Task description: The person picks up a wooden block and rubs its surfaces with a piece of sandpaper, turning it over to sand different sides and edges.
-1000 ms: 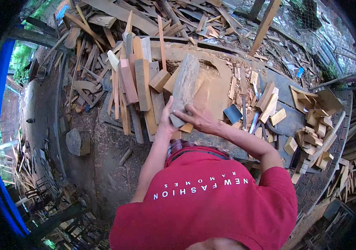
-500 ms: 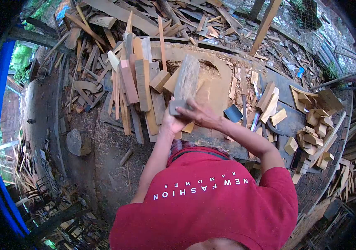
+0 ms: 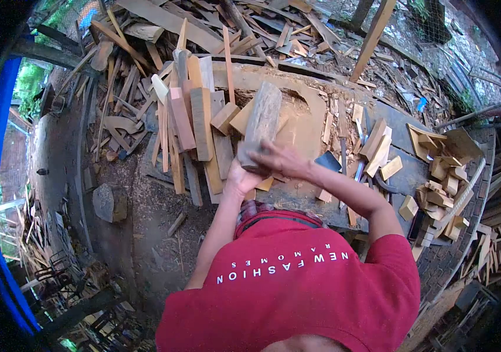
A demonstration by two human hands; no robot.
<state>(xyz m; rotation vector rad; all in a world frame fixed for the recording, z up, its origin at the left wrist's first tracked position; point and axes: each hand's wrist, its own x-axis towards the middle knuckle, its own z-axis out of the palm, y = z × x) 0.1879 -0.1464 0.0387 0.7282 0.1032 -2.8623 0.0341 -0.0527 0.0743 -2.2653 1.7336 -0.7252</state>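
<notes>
A thick, weathered wood piece [image 3: 264, 111] slants up from my hands over the bench, its near end dark grey. Under and around that near end is my left hand [image 3: 240, 176], gripping it from below. My right hand [image 3: 278, 159] lies across the top of the same end, fingers stretched and slightly blurred, touching the surface. Just left of the piece, a small wood block [image 3: 225, 118] rests by long upright-leaning boards [image 3: 202, 123]. Whether anything lies under my right palm is hidden.
Offcut blocks [image 3: 440, 198] are heaped at the bench's right side. Loose strips [image 3: 373, 141] and a dark curved sheet [image 3: 328, 161] lie right of my hands. A stump-like block [image 3: 110, 203] stands on the ground at left. Scrap wood [image 3: 297, 35] covers the ground beyond the bench.
My right hand has shifted slightly on the near end of the wood piece. The piece and my left hand sit a little lower in view.
</notes>
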